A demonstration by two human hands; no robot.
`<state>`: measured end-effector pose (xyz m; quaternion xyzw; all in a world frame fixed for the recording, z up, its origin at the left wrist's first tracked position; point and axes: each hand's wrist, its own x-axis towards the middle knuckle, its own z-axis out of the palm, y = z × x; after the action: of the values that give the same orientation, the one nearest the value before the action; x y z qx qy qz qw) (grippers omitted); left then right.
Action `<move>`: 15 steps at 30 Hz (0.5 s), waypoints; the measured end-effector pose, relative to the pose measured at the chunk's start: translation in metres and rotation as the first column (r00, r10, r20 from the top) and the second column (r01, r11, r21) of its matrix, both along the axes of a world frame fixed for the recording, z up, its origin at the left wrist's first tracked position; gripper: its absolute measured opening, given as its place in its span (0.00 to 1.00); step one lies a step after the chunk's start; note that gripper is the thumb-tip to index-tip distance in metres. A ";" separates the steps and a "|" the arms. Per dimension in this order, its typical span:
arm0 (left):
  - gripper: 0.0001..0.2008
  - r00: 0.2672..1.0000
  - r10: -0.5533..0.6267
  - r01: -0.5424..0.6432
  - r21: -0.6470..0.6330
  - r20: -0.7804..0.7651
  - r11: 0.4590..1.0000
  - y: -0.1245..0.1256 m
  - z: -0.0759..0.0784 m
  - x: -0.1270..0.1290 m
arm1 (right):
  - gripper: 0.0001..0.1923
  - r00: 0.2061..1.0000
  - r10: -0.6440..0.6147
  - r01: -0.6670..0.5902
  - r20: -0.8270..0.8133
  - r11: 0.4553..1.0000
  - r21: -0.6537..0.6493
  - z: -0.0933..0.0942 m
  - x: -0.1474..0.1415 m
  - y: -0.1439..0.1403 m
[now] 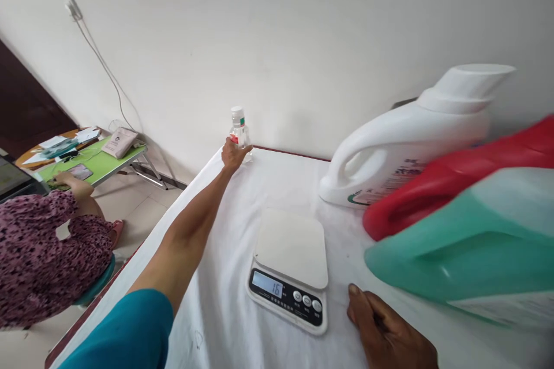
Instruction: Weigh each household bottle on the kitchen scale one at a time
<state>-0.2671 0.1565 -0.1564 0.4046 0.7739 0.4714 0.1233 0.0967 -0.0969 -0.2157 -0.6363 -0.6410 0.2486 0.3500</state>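
At the far left corner of the cloth-covered table, my left hand (234, 154) is wrapped round a clear bottle (239, 121) with a white cap, which stands upright. A white digital kitchen scale (292, 248) lies in the middle, its plate bare and its display reading 16. To the right of the scale, my right hand (387, 328) rests low over the cloth with its fingers curled in. Whatever those fingers might hold is hidden.
On the right stand a white detergent jug (389, 144), a red jug (459, 179) and a green jug (467, 242). A white wall (285, 40) rises behind the table. At left, a person in a patterned garment (56, 253) sits by a green folding table (101, 161).
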 end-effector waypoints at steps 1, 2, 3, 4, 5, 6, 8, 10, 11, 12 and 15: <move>0.25 1.000 -0.017 0.017 0.008 -0.005 1.000 -0.011 0.002 0.001 | 0.28 1.000 0.009 -0.009 -0.010 1.000 0.013 0.003 -0.003 -0.001; 0.24 0.999 -0.046 0.046 0.028 -0.005 0.999 -0.023 0.004 0.002 | 0.27 1.000 0.020 -0.019 -0.018 1.000 0.020 0.006 -0.006 -0.002; 0.23 0.996 -0.085 0.085 0.055 0.001 0.995 -0.037 0.008 0.004 | 0.27 0.999 0.025 -0.025 -0.025 0.999 0.023 0.009 -0.008 -0.002; 0.22 0.992 -0.124 0.124 0.082 0.000 0.989 -0.052 0.013 0.007 | 0.27 0.999 0.025 -0.024 -0.030 0.999 0.024 0.012 -0.010 -0.002; 0.22 0.986 -0.166 0.167 0.107 -0.014 0.980 -0.068 0.019 0.011 | 0.26 0.999 0.024 -0.024 -0.035 0.999 0.025 0.014 -0.011 -0.002; 0.22 0.977 -0.208 0.211 0.121 -0.036 0.970 -0.085 0.027 0.017 | 0.26 0.999 0.022 -0.020 -0.043 0.999 0.032 0.015 -0.012 -0.001; 0.22 0.955 -0.290 0.296 0.126 -0.065 0.947 -0.120 0.044 0.033 | 0.26 0.998 0.024 -0.022 -0.059 0.999 0.043 0.016 -0.014 0.000; 0.23 0.919 -0.389 0.393 0.119 -0.058 0.912 -0.154 0.060 0.053 | 0.26 0.997 0.026 -0.022 -0.072 0.999 0.048 0.016 -0.015 0.000; 0.23 0.898 -0.438 0.441 0.107 -0.048 0.891 -0.170 0.066 0.064 | 0.26 0.997 0.028 -0.024 -0.076 0.999 0.049 0.016 -0.016 0.000; 0.23 0.874 -0.485 0.486 0.100 -0.036 0.868 -0.183 0.070 0.075 | 0.26 0.996 0.030 -0.026 -0.079 0.998 0.050 0.016 -0.016 0.000; 0.24 0.811 -0.586 0.583 0.101 -0.001 0.806 -0.213 0.071 0.105 | 0.26 0.996 0.042 -0.037 -0.081 0.997 0.061 0.016 -0.017 0.000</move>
<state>-0.1622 -0.0568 -0.0852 0.6211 0.5864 0.4535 0.2544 0.0798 -0.0974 -0.1992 -0.6018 -0.6457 0.2622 0.3900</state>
